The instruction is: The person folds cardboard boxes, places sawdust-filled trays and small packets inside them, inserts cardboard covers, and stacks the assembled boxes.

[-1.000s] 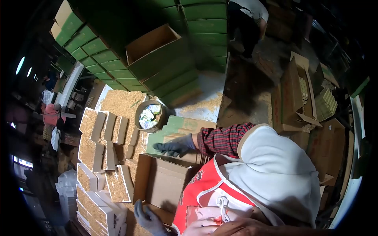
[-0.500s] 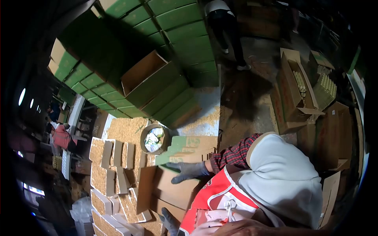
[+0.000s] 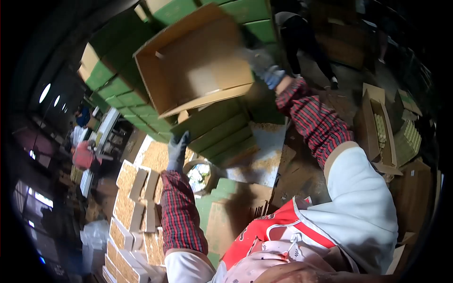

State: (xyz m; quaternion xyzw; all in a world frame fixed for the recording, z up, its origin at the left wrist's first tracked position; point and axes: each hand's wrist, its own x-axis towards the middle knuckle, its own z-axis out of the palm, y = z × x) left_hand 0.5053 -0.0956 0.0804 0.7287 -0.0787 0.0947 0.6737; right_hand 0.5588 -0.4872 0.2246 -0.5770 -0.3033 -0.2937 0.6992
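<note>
An open cardboard box (image 3: 203,61), brown inside, is tilted above the stack of green boxes (image 3: 219,127). At its right end is my gloved right hand (image 3: 265,66), blurred, with its fingers pressed on the box. My gloved left hand (image 3: 178,150) is raised below the box's lower left corner, at the near corner of the green stack. Its fingers are apart and hold nothing that I can see. Beneath the tilted box, a small part of another brown box edge shows.
Flattened cardboard (image 3: 226,207) lies before me, beside a round bin (image 3: 200,177) with packets. White trays (image 3: 125,203) of golden-brown grains stand at left. Cartons with egg-tray-like pieces (image 3: 377,132) are at right. One person (image 3: 306,42) stands behind; another, in pink, is far left.
The open box from in front of me is now raised over the green stack. Both my hands have moved up and forward, the right one with the box. The view has shifted.
</note>
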